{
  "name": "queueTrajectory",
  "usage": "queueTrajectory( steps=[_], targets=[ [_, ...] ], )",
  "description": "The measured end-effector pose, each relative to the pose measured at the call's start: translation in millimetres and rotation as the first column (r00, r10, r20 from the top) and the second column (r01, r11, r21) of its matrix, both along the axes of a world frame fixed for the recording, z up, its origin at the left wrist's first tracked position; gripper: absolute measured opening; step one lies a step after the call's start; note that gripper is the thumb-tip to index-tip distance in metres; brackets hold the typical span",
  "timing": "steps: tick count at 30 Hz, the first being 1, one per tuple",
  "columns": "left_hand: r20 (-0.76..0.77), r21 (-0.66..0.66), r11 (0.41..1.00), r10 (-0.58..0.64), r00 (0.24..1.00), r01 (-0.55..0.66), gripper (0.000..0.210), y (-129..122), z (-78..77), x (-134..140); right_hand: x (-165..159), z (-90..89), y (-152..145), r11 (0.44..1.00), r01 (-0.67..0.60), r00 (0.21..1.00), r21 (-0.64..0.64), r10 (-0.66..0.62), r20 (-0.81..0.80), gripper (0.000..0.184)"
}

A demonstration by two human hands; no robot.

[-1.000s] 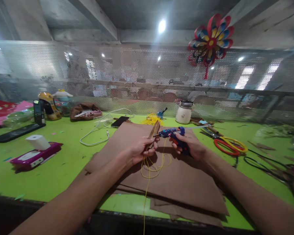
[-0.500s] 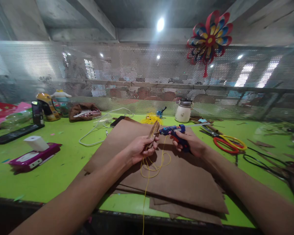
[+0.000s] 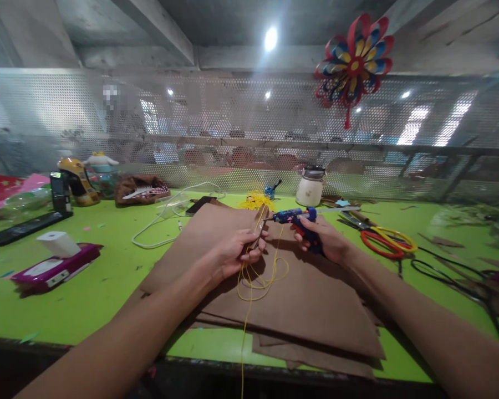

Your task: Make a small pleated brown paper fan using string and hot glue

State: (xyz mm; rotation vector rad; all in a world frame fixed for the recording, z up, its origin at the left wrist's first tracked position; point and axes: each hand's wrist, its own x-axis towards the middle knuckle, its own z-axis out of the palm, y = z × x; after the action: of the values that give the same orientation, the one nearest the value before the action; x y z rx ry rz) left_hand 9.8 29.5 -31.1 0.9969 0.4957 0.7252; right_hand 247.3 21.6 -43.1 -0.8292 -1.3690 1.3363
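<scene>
My left hand is closed round a narrow piece of cardboard, tilted upward, with yellow string along its face. From it the yellow string falls in loose loops over brown cardboard sheets and hangs past the table's front edge. My right hand grips a dark blue glue gun by its handle. A glue stick sticks out of the gun's back. The nozzle points left, close to the cardboard piece; whether it touches, I cannot tell.
Scissors with red and yellow handles and a black cable lie at right. A white jar and a yellow string heap stand behind the sheets. At left are a purple power strip, a white cable and a phone stand.
The glue gun's nozzle has shifted slightly up along the cardboard piece. Both hands keep their grip; the whole view has moved a little.
</scene>
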Motion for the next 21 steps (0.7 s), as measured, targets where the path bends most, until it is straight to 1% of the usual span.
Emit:
queueTrajectory(
  steps=[3,6,9,13,15,21],
  targets=[
    [0.032,-0.035,0.999,-0.013,0.999,0.014,0.015,2.5,-1.5,-0.5,-0.6,-3.3,-1.2,0.999,-0.042,0.999,-0.031,0.041,-0.019,0.031],
    [0.037,-0.057,0.998,-0.003,0.999,0.005,0.015,3.1,-0.9,-1.3,-2.4,-3.8,-2.0,0.998,-0.048,0.998,-0.029,0.047,-0.028,0.03],
    [0.034,-0.041,0.999,0.007,0.999,-0.006,0.015,0.6,1.8,-1.7,-3.8,-1.6,-1.9,0.999,-0.031,0.999,-0.025,0.031,-0.023,0.03],
    [0.033,-0.014,1.0,-0.003,0.999,0.003,0.016,-2.6,3.9,-1.5,-3.8,1.6,-0.5,0.999,0.031,0.999,0.022,-0.031,-0.009,0.03],
    [0.036,-0.01,1.0,-0.003,0.999,0.004,0.016,-2.7,3.3,-1.3,-3.4,2.4,0.3,0.998,0.045,0.999,0.034,-0.045,-0.005,0.031],
    [0.032,-0.017,1.0,-0.013,0.999,0.014,0.015,1.6,-1.9,-0.7,-3.1,2.6,0.8,0.998,0.055,0.997,0.008,-0.055,-0.05,0.031]
  ],
)
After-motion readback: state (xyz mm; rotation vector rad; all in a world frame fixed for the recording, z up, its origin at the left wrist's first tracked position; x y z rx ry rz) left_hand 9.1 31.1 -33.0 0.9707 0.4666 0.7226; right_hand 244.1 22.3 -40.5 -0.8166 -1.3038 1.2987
